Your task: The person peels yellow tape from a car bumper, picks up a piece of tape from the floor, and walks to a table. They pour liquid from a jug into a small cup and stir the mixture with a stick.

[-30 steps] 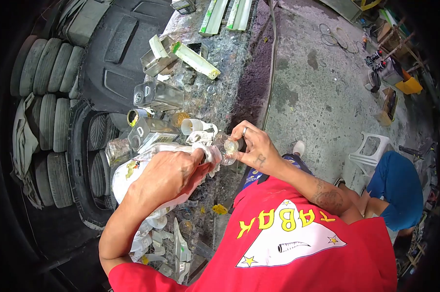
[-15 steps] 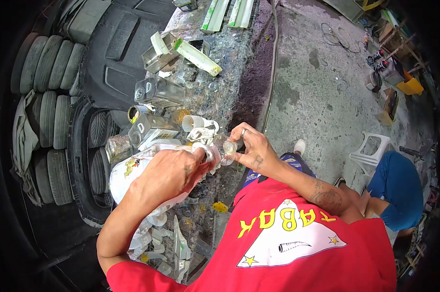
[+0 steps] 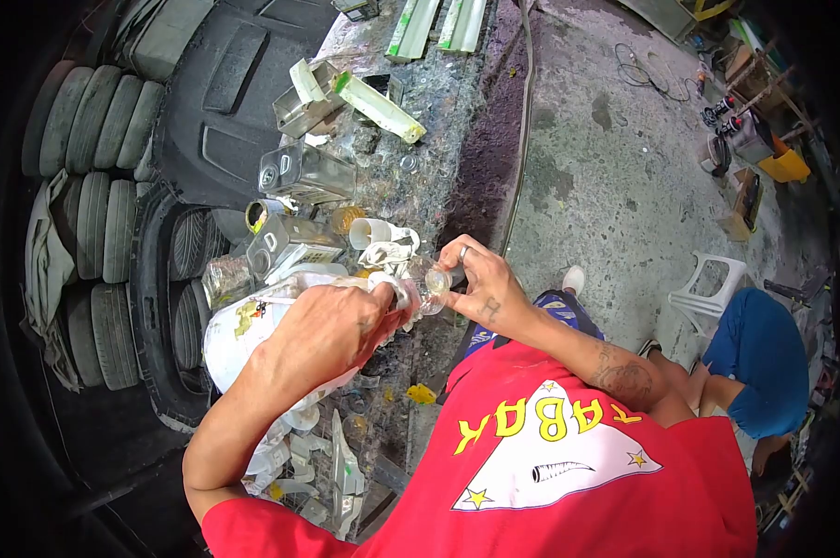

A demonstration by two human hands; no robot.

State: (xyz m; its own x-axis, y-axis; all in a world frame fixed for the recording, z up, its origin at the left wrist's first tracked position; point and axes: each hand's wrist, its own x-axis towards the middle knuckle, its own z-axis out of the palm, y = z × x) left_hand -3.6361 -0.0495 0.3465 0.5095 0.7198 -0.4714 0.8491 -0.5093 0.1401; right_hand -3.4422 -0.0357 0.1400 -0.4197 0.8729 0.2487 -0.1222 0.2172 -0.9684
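Note:
Between my hands is a clear plastic bottle [image 3: 423,279], its round end turned toward the right. My right hand [image 3: 483,290] pinches that end with thumb and fingers; a ring is on one finger. My left hand [image 3: 331,327] is closed around the other side of the bottle, and a white edge shows by its thumb. Its fingers are mostly hidden from above. Just beyond the bottle lies a crumpled white rag [image 3: 387,253], touching a white plastic cup [image 3: 362,232]. Under my left forearm stands a white bucket [image 3: 229,349] with stains.
Metal cans [image 3: 308,174] and an opened tin [image 3: 260,216] crowd the paint-stained bench [image 3: 420,195]. Pale strips [image 3: 380,109] lie farther back. Stacked tyres [image 3: 94,228] stand left. At right, a person in blue [image 3: 759,358] sits near a white plastic stool [image 3: 708,284].
Both hands keep nearly the same place and grip. My right fingers have shifted slightly on the bottle's end. The view has moved very little.

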